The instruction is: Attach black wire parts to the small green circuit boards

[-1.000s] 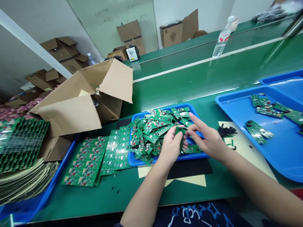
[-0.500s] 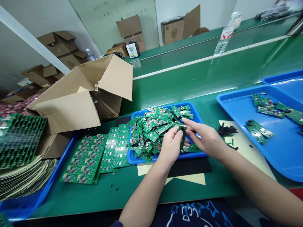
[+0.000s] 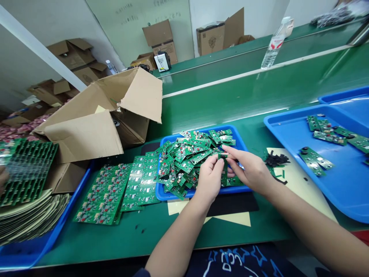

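A small green circuit board (image 3: 224, 173) is upright between my hands, over the front right of a blue tray (image 3: 173, 196) heaped with small circuit boards (image 3: 187, 150). My left hand (image 3: 210, 175) grips the board between thumb and fingers. My right hand (image 3: 249, 167) pinches at the board's top end, its fingertips close to the left hand's; what exactly sits between them is too small to make out. Left of the tray lie larger uncut board panels (image 3: 103, 194) on the green table (image 3: 161, 234).
An open cardboard box (image 3: 83, 134) stands at the left, near stacked sheets (image 3: 31, 219). At the right are a blue tray (image 3: 323, 154) with some boards and black strips (image 3: 276, 158) on yellow paper. A bottle (image 3: 272, 48) stands behind. Another person's hand (image 3: 3, 177) shows at the left edge.
Another person's hand has appeared at the left edge by the stacked panels. My hands have barely moved and still hold the small board.
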A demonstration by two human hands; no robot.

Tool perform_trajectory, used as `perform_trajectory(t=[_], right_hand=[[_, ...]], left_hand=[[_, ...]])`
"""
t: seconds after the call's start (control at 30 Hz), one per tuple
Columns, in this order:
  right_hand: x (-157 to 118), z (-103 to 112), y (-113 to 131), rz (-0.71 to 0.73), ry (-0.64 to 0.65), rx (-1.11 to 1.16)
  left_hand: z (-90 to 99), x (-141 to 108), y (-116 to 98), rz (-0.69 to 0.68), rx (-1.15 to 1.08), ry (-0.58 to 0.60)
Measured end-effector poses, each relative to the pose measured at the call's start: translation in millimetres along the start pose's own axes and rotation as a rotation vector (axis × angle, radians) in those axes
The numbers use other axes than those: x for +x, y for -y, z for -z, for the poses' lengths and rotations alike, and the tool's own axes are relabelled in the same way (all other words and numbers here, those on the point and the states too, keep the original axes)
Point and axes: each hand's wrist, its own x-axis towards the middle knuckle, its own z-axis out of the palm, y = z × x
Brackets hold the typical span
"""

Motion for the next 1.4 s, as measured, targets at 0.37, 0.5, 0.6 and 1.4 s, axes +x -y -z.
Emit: perform_trajectory(t=[0.37, 0.5, 0.6, 1.4], right_hand=[[-1, 1, -1, 0.011, 0.072, -0.127], [1, 5, 3, -0.088, 0.084, -0.112], [4, 9, 9, -0.154, 0.061, -0.077], [6, 20, -11, -0.185, 0.106, 0.161]], left_hand=[[0.6, 3, 10, -0.054, 0.073, -0.031], [2.8, 4, 9, -0.13, 0.179, -0.025], [4.0, 4, 6, -0.153, 0.192, -0.018], [13.5, 3, -10, -0.104, 0.262, 0.052]])
